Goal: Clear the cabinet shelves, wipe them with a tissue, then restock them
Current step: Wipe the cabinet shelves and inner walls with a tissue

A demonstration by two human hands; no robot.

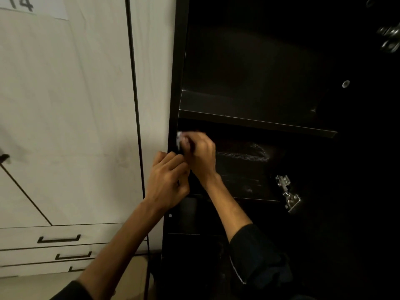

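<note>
The dark cabinet [249, 68] stands open, its shelves bare. My right hand [200, 152] reaches under the upper shelf [255, 123] and grips a crumpled white tissue [180, 139] against the far left corner of the lower shelf [242, 169]. Pale wipe streaks show on that lower shelf to the right of the hand. My left hand [167, 180] has its fingers curled round the cabinet's left front edge [173, 118], just below and in front of the right hand.
A white wardrobe door [65, 105] with a black seam fills the left side, with handled drawers [58, 239] below it. Metal hinges [289, 193] sit on the cabinet's right wall, and another hinge [389, 38] is at the top right. Tan floor shows at the bottom.
</note>
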